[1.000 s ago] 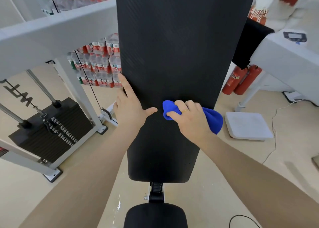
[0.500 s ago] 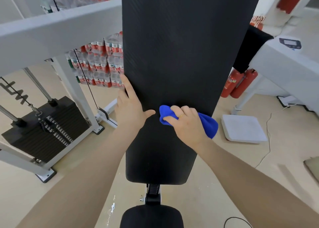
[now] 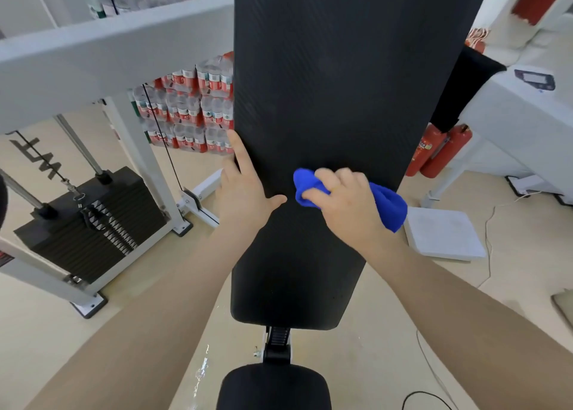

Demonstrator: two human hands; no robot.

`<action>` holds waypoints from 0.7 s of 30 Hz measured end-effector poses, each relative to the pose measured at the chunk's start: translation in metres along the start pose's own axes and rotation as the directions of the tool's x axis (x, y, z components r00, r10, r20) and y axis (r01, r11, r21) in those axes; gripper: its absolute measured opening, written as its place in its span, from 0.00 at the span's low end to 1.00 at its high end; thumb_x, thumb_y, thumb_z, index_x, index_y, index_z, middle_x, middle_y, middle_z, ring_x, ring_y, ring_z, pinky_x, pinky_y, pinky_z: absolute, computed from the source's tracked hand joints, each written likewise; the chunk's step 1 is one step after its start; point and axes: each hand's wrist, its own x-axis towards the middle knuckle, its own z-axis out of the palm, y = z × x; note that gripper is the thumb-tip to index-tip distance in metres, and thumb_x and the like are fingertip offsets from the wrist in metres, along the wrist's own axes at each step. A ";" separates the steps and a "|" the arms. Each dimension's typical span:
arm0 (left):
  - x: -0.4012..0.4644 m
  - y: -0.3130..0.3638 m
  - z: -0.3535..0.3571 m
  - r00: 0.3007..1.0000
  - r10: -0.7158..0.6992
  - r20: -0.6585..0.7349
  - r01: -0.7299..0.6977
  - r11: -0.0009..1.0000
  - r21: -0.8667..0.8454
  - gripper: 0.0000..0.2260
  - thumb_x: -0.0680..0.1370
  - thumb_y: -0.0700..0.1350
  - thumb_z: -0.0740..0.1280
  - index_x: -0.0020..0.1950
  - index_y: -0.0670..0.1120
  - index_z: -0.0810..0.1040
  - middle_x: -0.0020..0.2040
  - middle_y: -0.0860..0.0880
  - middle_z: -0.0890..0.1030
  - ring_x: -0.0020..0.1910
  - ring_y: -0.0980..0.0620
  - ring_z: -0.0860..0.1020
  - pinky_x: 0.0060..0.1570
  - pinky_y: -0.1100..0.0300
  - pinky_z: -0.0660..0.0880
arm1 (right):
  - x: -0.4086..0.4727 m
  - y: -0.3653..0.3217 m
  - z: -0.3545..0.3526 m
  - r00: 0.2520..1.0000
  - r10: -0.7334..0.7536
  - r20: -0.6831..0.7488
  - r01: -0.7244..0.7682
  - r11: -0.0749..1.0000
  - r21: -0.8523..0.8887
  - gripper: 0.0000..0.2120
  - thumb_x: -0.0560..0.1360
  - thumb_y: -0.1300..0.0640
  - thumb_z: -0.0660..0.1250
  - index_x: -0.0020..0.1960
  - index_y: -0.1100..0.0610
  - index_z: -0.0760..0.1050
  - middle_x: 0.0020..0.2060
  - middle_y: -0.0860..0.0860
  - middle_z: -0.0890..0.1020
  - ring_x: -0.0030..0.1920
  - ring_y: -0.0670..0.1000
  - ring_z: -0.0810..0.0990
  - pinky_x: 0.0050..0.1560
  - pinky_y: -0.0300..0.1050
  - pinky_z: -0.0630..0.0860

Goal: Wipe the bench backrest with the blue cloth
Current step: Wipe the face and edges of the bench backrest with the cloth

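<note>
Right hand [image 3: 344, 205] grips blue cloth [image 3: 389, 203] on backrest [image 3: 325, 84]; left hand [image 3: 245, 189] lies open.

cloth [image 3: 389, 203] on backrest [image 3: 325, 99]

bench backrest [image 3: 325, 84] | on it: blue cloth [image 3: 389, 203], both hands
</note>
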 end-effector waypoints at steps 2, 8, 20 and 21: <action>0.001 -0.002 0.000 1.000 0.006 0.021 -0.005 1.000 -0.023 0.56 0.67 0.52 0.75 0.73 0.44 0.31 0.69 0.40 0.61 0.65 0.42 0.67 0.60 0.49 0.68 | 0.005 0.002 -0.010 0.999 -0.028 0.046 0.027 1.000 0.011 0.20 0.60 0.64 0.75 0.50 0.53 0.79 0.48 0.56 0.78 0.37 0.56 0.75 0.37 0.48 0.71; 0.010 -0.002 -0.012 0.993 0.000 0.119 0.032 0.963 -0.268 0.45 0.75 0.45 0.68 0.74 0.46 0.33 0.73 0.40 0.57 0.69 0.42 0.62 0.66 0.50 0.63 | 0.092 0.024 -0.054 0.943 0.160 -0.291 -0.146 0.987 0.068 0.12 0.72 0.51 0.65 0.53 0.52 0.79 0.51 0.57 0.78 0.42 0.56 0.75 0.39 0.46 0.68; 0.007 -0.018 -0.010 0.998 0.057 0.027 -0.048 0.965 -0.258 0.39 0.77 0.38 0.63 0.75 0.50 0.38 0.65 0.39 0.66 0.59 0.42 0.70 0.53 0.52 0.69 | 0.028 -0.016 -0.008 0.998 -0.067 -0.002 0.067 0.997 0.046 0.19 0.60 0.67 0.72 0.49 0.53 0.79 0.52 0.57 0.77 0.41 0.57 0.75 0.40 0.49 0.71; 0.006 -0.017 -0.011 0.998 0.047 0.038 -0.034 0.961 -0.275 0.38 0.77 0.37 0.63 0.75 0.50 0.38 0.66 0.40 0.66 0.60 0.42 0.70 0.55 0.52 0.69 | 0.035 -0.010 -0.013 0.998 -0.036 -0.053 0.038 0.998 0.043 0.18 0.62 0.67 0.71 0.50 0.53 0.78 0.52 0.57 0.77 0.41 0.57 0.74 0.40 0.49 0.70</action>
